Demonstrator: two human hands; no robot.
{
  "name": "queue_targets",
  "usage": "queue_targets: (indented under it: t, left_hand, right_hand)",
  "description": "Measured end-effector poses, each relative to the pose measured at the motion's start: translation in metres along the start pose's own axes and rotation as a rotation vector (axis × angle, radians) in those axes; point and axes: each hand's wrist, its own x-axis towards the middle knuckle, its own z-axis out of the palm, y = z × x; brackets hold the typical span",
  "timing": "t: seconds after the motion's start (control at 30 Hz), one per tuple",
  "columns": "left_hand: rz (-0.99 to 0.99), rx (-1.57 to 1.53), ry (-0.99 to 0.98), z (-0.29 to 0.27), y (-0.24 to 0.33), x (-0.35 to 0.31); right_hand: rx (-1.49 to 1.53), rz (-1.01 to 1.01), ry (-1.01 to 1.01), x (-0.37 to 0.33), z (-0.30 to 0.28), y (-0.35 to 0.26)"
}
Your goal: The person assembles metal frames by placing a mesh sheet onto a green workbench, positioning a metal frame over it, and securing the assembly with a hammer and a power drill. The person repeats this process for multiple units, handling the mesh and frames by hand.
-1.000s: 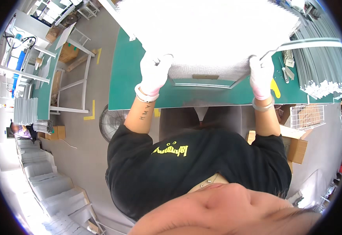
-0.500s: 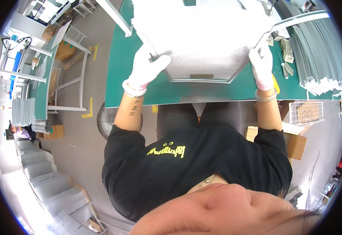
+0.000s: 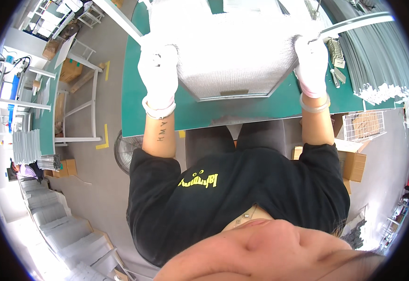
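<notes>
A framed mesh screen [image 3: 237, 75], silvery white with a thin metal rim and a small dark strip at its near edge, stands before me over the green worktable [image 3: 199, 114]. Its upper part is washed out by glare. My left hand [image 3: 158, 72], in a white glove, is closed on the screen's left edge. On the opposite edge, my gloved right hand [image 3: 312, 65] has its fingers curled round the rim. Glare partly hides the fingertips of both hands.
Right of the screen lie a stack of small metal corner pieces [image 3: 336, 54] and a small hand tool [image 3: 334, 79]. Long grey strips [image 3: 377, 51] fill the table's right side. A wire basket [image 3: 363, 125] and cardboard box [image 3: 354, 166] stand below; a fan [image 3: 125, 152] is at left.
My left hand has moved up and left along the screen's edge, its thumb no longer stretched inward. My right hand has risen slightly, with its fingers more curled. The screen has shifted slightly left.
</notes>
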Motion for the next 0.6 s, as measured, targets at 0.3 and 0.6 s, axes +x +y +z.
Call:
queue_targets:
  t: [0.3,0.6]
  left_hand:
    - [0.137,0.06,0.028,-0.01,-0.009,-0.02]
    - [0.14,-0.053,0.038,-0.011,-0.003,-0.029]
  right_hand:
    - [0.115,0.173,0.039,-0.029,-0.011,-0.005]
    - [0.079,0.136,0.041,-0.038,-0.015,-0.009]
